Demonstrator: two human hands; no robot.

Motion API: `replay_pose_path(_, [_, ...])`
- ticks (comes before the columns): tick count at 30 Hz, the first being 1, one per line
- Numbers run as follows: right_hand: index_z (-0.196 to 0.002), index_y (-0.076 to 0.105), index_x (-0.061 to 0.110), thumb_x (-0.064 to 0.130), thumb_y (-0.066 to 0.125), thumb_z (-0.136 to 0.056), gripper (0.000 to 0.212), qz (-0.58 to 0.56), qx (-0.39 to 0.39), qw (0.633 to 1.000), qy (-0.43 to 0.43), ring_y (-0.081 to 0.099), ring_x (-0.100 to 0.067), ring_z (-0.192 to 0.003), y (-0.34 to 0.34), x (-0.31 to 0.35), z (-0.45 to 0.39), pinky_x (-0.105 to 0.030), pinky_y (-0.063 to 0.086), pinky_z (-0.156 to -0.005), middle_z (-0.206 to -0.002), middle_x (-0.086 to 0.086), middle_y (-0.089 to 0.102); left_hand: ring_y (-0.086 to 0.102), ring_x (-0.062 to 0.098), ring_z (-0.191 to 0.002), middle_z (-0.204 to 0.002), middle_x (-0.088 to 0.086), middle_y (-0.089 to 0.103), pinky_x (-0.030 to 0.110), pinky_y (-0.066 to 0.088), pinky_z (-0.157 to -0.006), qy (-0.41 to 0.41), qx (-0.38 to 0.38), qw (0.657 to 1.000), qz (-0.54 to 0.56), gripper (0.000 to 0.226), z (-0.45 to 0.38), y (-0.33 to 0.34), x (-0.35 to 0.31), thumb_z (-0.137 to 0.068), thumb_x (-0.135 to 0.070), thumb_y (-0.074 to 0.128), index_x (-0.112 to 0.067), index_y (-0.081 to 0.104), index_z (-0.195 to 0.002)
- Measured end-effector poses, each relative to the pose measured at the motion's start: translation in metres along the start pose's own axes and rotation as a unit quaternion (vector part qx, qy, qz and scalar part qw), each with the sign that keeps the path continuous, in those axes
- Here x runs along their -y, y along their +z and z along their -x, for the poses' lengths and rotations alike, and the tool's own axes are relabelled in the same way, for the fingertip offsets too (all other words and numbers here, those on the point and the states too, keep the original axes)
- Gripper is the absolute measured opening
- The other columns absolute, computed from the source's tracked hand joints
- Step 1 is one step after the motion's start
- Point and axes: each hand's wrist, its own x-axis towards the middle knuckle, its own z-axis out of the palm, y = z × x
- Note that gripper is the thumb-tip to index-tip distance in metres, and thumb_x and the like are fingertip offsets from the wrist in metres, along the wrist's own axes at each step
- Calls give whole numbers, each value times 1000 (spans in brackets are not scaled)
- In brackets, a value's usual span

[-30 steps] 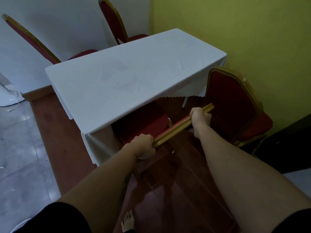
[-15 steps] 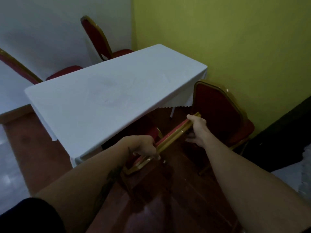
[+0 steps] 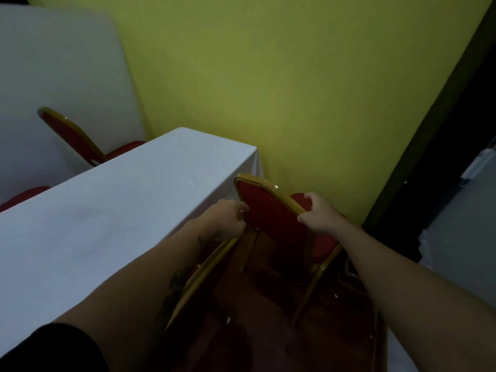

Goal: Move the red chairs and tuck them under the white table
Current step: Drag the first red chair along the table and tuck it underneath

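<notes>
A red chair with a gold frame (image 3: 271,218) stands beside the right end of the white table (image 3: 112,210), its back facing me. My left hand (image 3: 228,221) grips the left edge of its backrest. On the right edge of the backrest my right hand (image 3: 319,213) is closed. Below my left forearm the gold top rail of another red chair (image 3: 198,277) shows at the table's near edge; its seat is hidden under the cloth. Two more red chairs, one (image 3: 72,138) and a second (image 3: 24,196), sit at the table's far side.
A yellow wall (image 3: 295,89) rises close behind the held chair. To the right is a dark door frame (image 3: 429,157). The floor under the chairs is reddish wood (image 3: 268,331). A white wall (image 3: 53,63) is at the far left.
Both hands have left the top rail of the chair at the table's near edge and now grip the backrest of the chair to its right. My view has swung right and closer.
</notes>
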Motion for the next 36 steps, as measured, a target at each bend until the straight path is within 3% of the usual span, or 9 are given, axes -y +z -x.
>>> replay_pose_path(2, [-152, 39, 21, 21, 65, -80, 78, 8, 16, 1000, -5, 61, -30, -114, -14, -12, -14, -42, 56, -91, -138, -12, 55, 67, 25, -114, -128, 2, 71, 38, 55, -96, 0, -16, 999, -29, 53, -26, 6, -17, -89, -38, 58, -26, 57, -141])
replay_pose_path(7, [-151, 43, 17, 25, 64, -76, 78, 34, 60, 997, -27, 54, -34, -129, -43, -32, -44, -43, 49, -103, -147, -16, 51, 63, 26, -121, -136, 2, 66, 43, 54, -98, -4, -26, 996, -83, 67, -67, 19, -51, -78, -43, 52, -30, 54, -144])
replay_pose_path(13, [-152, 42, 19, 28, 63, -80, 76, 53, 100, 993, -42, 50, -33, -135, -42, -37, -74, -40, 45, -107, -151, -12, 50, 41, 29, -142, -156, 6, 41, 43, 39, -113, -22, -19, 986, -162, 76, -95, 29, -69, -89, -37, 58, -24, 31, -158])
replay_pose_path(19, [-144, 44, 23, 25, 60, -77, 69, 72, 143, 986, -51, 57, -31, -117, -23, -35, -92, -51, 50, -99, -127, -7, 55, 29, 29, -150, -168, 6, 22, 44, 28, -119, 39, -50, 965, -255, 81, -123, 38, -73, -90, -36, 57, -27, 19, -161])
replay_pose_path(26, [-157, 28, 18, 25, 59, -88, 76, 101, 167, 980, -31, 50, -36, -127, 1, -43, -117, -48, 47, -101, -140, -14, 47, 33, 34, -146, -161, 13, 32, 46, 30, -117, 56, -76, 938, -334, 87, -163, 53, -55, -83, -40, 64, -20, 26, -158])
replay_pose_path(30, [-155, 30, 19, 26, 57, -93, 68, 124, 162, 979, -16, 51, -37, -130, 11, -48, -129, -47, 45, -105, -144, -13, 49, 38, 36, -142, -155, 15, 38, 48, 31, -117, 86, -75, 931, -347, 74, -192, 57, -41, -87, -29, 65, -16, 34, -152])
replay_pose_path(33, [-152, 34, 28, 20, 57, -87, 69, 112, 162, 980, -6, 57, -36, -121, 14, -51, -138, -50, 47, -102, -131, -10, 57, 41, 34, -137, -145, 12, 45, 45, 28, -117, 104, -74, 926, -357, 61, -213, 54, -37, -88, -29, 64, -18, 40, -144])
replay_pose_path(36, [-151, 32, 43, 23, 55, -80, 78, 113, 183, 977, 8, 52, -39, -126, 15, -49, -145, -52, 42, -106, -134, -8, 57, 48, 31, -126, -135, 9, 48, 42, 36, -109, 96, -63, 932, -345, 45, -227, 50, -42, -93, -25, 60, -17, 47, -135])
